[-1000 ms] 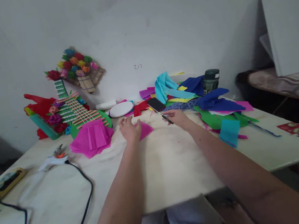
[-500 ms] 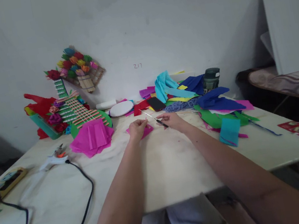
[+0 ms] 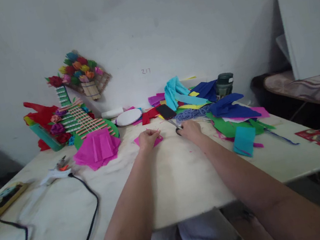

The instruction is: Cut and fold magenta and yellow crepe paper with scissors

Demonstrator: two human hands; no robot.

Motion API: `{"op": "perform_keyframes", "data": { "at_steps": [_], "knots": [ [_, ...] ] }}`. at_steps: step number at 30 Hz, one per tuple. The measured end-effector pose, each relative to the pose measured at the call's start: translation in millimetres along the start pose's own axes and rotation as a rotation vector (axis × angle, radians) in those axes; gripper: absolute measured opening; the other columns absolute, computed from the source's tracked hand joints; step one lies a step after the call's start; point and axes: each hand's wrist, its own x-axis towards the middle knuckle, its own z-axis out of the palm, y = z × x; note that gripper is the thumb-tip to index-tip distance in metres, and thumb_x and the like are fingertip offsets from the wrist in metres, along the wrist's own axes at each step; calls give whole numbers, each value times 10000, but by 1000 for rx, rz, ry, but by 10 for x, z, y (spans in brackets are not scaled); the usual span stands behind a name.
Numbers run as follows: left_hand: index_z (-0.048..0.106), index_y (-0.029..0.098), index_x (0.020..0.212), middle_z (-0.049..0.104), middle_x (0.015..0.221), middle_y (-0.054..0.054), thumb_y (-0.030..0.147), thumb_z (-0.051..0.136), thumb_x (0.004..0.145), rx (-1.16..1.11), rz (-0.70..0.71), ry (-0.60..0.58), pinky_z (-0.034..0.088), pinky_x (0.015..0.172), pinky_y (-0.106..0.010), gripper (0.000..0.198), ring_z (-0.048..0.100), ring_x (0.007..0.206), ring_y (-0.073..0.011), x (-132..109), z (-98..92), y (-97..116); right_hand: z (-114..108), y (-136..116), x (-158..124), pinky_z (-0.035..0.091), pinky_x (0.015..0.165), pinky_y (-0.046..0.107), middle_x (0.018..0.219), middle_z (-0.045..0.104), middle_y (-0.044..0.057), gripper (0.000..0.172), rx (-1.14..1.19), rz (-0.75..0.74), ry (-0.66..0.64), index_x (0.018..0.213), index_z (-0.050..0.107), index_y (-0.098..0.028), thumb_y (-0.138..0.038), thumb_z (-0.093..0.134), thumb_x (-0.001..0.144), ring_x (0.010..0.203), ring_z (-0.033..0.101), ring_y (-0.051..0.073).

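My left hand (image 3: 147, 138) rests on a small pink piece of paper (image 3: 139, 141) lying on the table (image 3: 163, 176), its fingers curled and pinching the paper's far edge. My right hand (image 3: 190, 129) is closed round the handles of a small pair of scissors (image 3: 175, 125), whose blades point away toward a black phone (image 3: 166, 111). The two hands are about a hand's width apart near the middle of the table.
A stack of pink crepe paper (image 3: 97, 147) lies left of my hands. A glue gun (image 3: 54, 173) with a black cord (image 3: 88, 214) sits further left. Coloured paper scraps (image 3: 230, 116), a dark jar (image 3: 224, 84) and paper-flower crafts (image 3: 76, 117) line the back.
My left hand went from flat on the pink paper to pinching its edge. My right hand turned the scissors and drew them back, blades now pointing toward the phone.
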Motion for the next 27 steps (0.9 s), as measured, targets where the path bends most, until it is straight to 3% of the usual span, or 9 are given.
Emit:
{"op": "perform_keyframes", "data": {
  "at_steps": [3,8,13,17,21,27],
  "knots": [
    [664,164,614,655,619,-32,450,626,626,39,-14,15,350,514,-216,288,536,559,-117,-5,16,-3,-14,-23,-28,429,724,310,1012,624,130,353,-23,-43,0,917,672,-159,-411,533,714,950,557,250],
    [671,168,631,650,613,-31,436,596,656,87,36,-37,359,521,-218,280,546,581,-129,-28,37,-8,-22,-78,-72,396,820,325,1017,622,103,264,95,-179,168,929,680,-188,-294,503,763,995,524,234],
    [681,163,661,629,588,-18,368,560,686,189,140,-94,331,497,-217,240,522,554,-122,-49,51,31,103,-212,-41,437,741,265,961,663,40,323,560,-344,82,970,667,-206,-410,555,746,817,595,155],
    [687,155,653,596,538,-6,307,532,690,242,192,-134,301,479,-213,220,480,505,-102,-64,76,84,201,-299,-39,446,667,235,859,691,31,261,848,-328,29,892,692,-188,-343,602,702,750,608,142],
    [693,169,665,599,539,3,330,527,690,191,167,-194,298,477,-204,233,461,492,-90,-78,129,99,191,-305,-54,415,577,223,644,669,6,167,804,-223,46,721,701,-171,-296,595,693,633,590,137],
    [683,167,688,636,623,-9,382,575,655,-19,95,-237,324,503,-206,243,489,529,-92,-115,180,93,91,-311,-104,376,560,221,623,655,1,204,653,-153,121,697,676,-187,-357,568,731,618,575,132]
  ]
}}
